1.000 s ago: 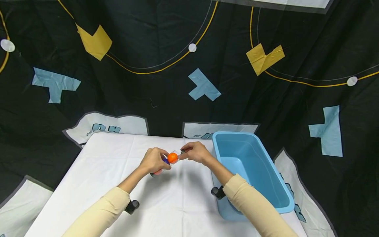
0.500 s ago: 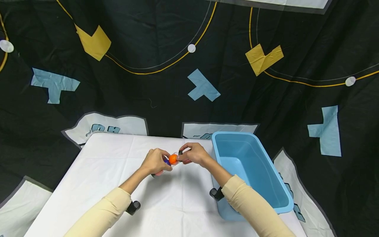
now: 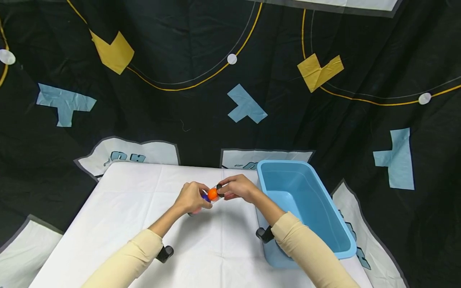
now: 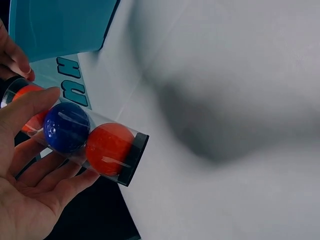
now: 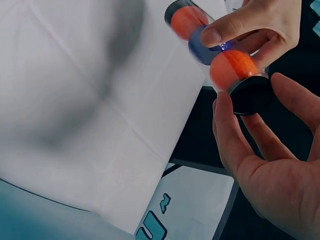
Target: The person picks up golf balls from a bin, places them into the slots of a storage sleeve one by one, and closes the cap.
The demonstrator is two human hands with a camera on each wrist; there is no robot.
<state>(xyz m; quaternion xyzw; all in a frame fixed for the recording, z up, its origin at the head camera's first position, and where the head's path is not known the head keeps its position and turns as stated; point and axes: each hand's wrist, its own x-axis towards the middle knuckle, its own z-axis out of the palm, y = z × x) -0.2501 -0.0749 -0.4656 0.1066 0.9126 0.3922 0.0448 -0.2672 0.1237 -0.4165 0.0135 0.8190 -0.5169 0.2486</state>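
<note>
A clear tube [image 4: 97,122] holds a blue ball [image 4: 66,127] between two orange-red balls, one of them [image 4: 110,149] near a black end cap [image 4: 133,160]. My left hand [image 3: 191,197] grips the tube around its middle, thumb across the side by the blue ball. At the tube's other end, my right hand [image 3: 240,187] pinches a second black cap [image 5: 252,95] between thumb and fingers. This cap sits right at the tube's mouth, beside the other orange ball [image 5: 234,70]. The tube is tilted above the table, its far end lower left in the head view.
A blue plastic tub [image 3: 264,192] stands on the right side of the white-covered table [image 3: 126,208], beside my right forearm. Behind the table hangs a black cloth [image 3: 162,120] with yellow and blue tape shapes.
My right hand has brought the black cap down against the tube's end, its fingers closing around it. My left hand and the tube have shifted slightly right.
</note>
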